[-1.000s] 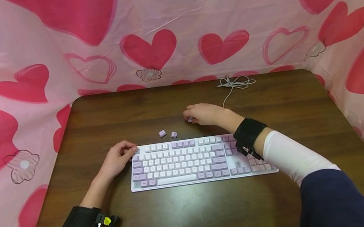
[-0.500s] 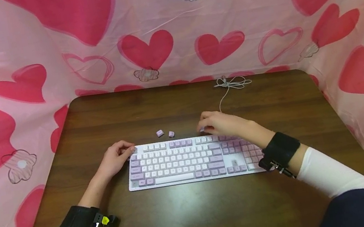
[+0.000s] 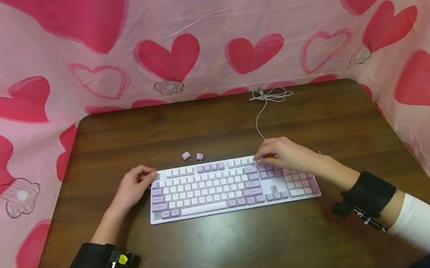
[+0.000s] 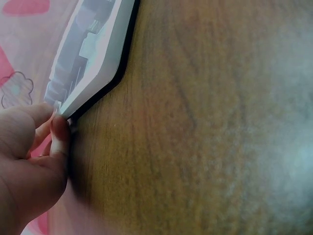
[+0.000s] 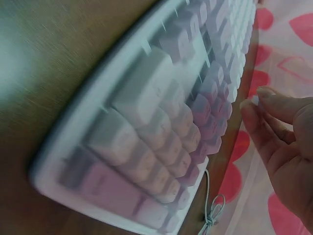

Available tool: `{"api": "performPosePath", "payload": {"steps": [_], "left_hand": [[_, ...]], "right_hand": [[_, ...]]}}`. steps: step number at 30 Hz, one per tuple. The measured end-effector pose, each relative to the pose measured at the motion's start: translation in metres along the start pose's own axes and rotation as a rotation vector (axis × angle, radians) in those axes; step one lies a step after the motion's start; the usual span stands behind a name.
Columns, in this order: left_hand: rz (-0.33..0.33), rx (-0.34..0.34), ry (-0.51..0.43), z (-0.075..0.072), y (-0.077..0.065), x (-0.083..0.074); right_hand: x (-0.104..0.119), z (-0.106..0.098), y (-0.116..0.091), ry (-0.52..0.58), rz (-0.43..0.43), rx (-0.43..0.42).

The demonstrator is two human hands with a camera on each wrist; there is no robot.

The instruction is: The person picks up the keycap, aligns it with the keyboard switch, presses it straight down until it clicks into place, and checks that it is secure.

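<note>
A white and lavender keyboard lies lengthwise on the table. My left hand holds its back left corner, thumb and fingers meeting at the edge in the left wrist view. My right hand hovers at the back edge, right of the middle, over the upper keys. Between its thumb and fingertips it pinches a small pale keycap, mostly covered by the fingers. Among the lower right keys, a bare switch shows without a cap. Two loose lavender keycaps, a left one and a right one, lie behind the keyboard.
The keyboard's white cable is bundled near the back edge of the brown wooden table. Behind and beside the table hangs a pink cloth printed with hearts.
My right hand, with the keycap, has moved right and toward me, from behind the keyboard to its back edge. My left hand has kept its hold on the corner.
</note>
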State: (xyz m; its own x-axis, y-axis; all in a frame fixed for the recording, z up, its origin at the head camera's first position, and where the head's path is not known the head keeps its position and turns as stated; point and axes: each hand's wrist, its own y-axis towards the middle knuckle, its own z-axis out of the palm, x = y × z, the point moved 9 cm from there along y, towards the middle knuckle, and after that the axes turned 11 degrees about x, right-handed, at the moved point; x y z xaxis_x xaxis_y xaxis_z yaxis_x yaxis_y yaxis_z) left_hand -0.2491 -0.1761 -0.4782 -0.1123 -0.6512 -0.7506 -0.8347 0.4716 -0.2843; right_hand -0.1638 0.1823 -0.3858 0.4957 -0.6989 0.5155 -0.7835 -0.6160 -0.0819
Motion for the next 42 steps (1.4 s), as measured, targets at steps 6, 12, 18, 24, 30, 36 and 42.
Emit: {"api": "performPosePath", "payload": {"steps": [6, 12, 18, 24, 30, 36, 42], "left_hand": [[-0.001, -0.003, 0.007, -0.002, 0.002, 0.000], [-0.006, -0.006, 0.013, -0.002, 0.001, 0.000], [0.004, -0.021, 0.022, -0.002, 0.001, 0.001], [0.006, -0.016, 0.018, -0.001, 0.003, 0.002], [0.007, -0.011, 0.016, -0.001, 0.003, 0.001], [0.007, -0.004, 0.012, 0.000, 0.004, 0.000], [0.014, -0.012, 0.019, 0.000, 0.004, -0.001]], "right_hand": [[-0.002, 0.009, -0.022, 0.047, 0.053, 0.029], [-0.005, 0.022, -0.032, 0.117, 0.056, 0.087], [-0.012, 0.037, -0.033, 0.180, 0.115, 0.175], [-0.014, 0.045, -0.034, 0.189, 0.136, 0.185], [-0.008, 0.047, -0.034, 0.157, 0.069, 0.154], [-0.011, 0.052, -0.029, 0.196, 0.150, 0.241], [-0.009, 0.052, -0.024, 0.183, 0.211, 0.342]]}}
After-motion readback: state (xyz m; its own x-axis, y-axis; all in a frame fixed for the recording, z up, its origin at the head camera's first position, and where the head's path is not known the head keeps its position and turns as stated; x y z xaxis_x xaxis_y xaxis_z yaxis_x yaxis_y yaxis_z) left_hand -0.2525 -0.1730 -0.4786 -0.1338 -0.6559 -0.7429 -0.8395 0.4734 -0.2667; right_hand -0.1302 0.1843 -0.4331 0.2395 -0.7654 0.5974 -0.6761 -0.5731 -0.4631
